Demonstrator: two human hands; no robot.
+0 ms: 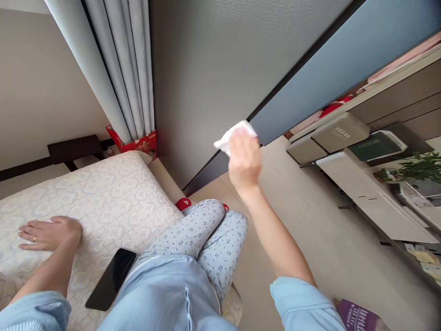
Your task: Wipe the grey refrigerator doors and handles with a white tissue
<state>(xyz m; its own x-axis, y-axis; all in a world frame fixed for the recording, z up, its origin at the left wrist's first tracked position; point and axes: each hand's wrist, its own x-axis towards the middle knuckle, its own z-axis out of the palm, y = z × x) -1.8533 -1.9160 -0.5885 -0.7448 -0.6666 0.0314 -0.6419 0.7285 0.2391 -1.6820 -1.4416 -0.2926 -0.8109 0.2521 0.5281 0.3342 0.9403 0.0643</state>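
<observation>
In the head view my right hand is stretched forward with its fingers closed on a white cloth or tissue; which of the two I cannot tell. The hand is a little blurred. The white piece lies over the dark edge strip of a grey panel, near a blue panel. My left hand rests flat on the quilted white bed cover, fingers spread, a ring on one finger. A black phone lies on the bed between that hand and my lap.
Grey curtains hang at the left above a red box. To the right stand a white cabinet, a lidded beige box and a green plant. A purple bag sits at the lower right.
</observation>
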